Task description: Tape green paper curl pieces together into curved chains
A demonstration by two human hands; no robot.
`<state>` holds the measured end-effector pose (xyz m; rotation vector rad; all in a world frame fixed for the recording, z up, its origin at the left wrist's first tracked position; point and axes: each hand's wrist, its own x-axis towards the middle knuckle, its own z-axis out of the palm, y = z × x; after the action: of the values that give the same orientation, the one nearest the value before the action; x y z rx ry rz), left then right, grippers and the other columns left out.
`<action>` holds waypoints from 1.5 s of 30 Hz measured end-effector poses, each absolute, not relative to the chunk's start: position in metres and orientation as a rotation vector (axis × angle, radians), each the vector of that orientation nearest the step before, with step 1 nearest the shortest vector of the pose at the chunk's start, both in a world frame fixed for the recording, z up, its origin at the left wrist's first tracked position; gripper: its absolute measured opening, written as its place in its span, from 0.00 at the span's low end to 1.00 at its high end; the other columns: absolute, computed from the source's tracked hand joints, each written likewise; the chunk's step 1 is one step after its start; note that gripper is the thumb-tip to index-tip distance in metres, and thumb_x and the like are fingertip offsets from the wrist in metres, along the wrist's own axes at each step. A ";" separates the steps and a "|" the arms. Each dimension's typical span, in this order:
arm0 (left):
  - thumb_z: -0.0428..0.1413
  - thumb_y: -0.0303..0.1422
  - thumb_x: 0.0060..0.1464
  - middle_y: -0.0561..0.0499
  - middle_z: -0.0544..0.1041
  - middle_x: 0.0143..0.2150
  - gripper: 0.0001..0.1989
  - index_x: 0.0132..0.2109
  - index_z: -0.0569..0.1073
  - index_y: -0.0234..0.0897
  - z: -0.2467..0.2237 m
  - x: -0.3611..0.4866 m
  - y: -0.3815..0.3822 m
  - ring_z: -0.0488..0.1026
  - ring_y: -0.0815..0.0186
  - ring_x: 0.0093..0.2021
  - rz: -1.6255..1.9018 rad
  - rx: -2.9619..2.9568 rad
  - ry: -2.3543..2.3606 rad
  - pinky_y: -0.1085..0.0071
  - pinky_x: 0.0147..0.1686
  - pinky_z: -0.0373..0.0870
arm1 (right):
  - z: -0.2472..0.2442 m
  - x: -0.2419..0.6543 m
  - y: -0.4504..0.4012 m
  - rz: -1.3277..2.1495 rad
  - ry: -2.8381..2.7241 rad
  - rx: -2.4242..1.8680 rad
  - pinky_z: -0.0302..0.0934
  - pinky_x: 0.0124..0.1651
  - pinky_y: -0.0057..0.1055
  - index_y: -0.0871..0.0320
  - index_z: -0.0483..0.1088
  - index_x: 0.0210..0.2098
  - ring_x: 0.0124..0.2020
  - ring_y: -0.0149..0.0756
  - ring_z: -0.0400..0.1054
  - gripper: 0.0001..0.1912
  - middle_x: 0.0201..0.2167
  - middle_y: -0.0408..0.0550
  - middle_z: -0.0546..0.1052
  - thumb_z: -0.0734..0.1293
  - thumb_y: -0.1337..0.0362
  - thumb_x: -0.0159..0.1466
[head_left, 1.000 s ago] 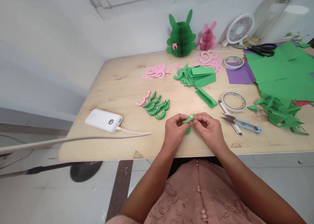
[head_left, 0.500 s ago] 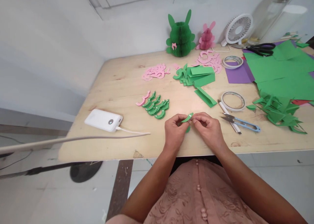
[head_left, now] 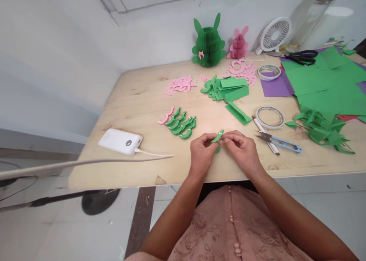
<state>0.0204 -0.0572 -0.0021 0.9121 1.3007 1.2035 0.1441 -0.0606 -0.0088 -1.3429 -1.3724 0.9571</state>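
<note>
My left hand (head_left: 202,150) is closed in a pinch on a curved green paper cutout (head_left: 218,136) with a small pale patch near its tip. Close against it, my right hand (head_left: 240,148) has its thumb and fingers pressed together at the cutout's right edge; whatever lies between those fingertips is too small to make out. To the left lie several green paper cutouts (head_left: 183,125) with pale patches, and one pink cutout (head_left: 166,117) beside them. A folded green paper strip (head_left: 238,113) rests beyond my right hand.
Right of my hands are blue-handled thread snips (head_left: 281,141), a white pen (head_left: 265,136), a tape roll (head_left: 270,117) and green paper scraps (head_left: 323,129). A white power bank (head_left: 120,141) with a cable is at left. Behind stand a green paper rabbit (head_left: 210,45) and a small fan (head_left: 275,35).
The green cutout has tilted slightly more upright between my fingers. Both hands stay nearly in place, and the whole view has shifted a little.
</note>
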 end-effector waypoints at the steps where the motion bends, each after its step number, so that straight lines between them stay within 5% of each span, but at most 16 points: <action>1: 0.60 0.27 0.40 0.51 0.79 0.29 0.05 0.29 0.79 0.34 -0.002 0.020 -0.057 0.73 0.69 0.30 1.196 0.907 1.297 0.74 0.32 0.68 | -0.009 0.144 -0.061 0.958 -1.372 -1.341 0.64 0.43 0.33 0.57 0.75 0.29 0.38 0.36 0.71 0.08 0.33 0.48 0.77 0.63 0.66 0.58; 45: 0.60 0.29 0.40 0.52 0.76 0.25 0.03 0.26 0.75 0.34 -0.003 0.023 -0.057 0.70 0.71 0.26 1.213 0.976 1.379 0.75 0.29 0.67 | -0.009 0.143 -0.065 0.692 -1.535 -1.382 0.64 0.47 0.35 0.57 0.74 0.31 0.40 0.37 0.72 0.09 0.35 0.49 0.77 0.61 0.68 0.60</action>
<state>0.0225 -0.0569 -0.0031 0.9763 1.3794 1.2127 0.1432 -0.0651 -0.0094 -1.3819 -1.5351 0.6921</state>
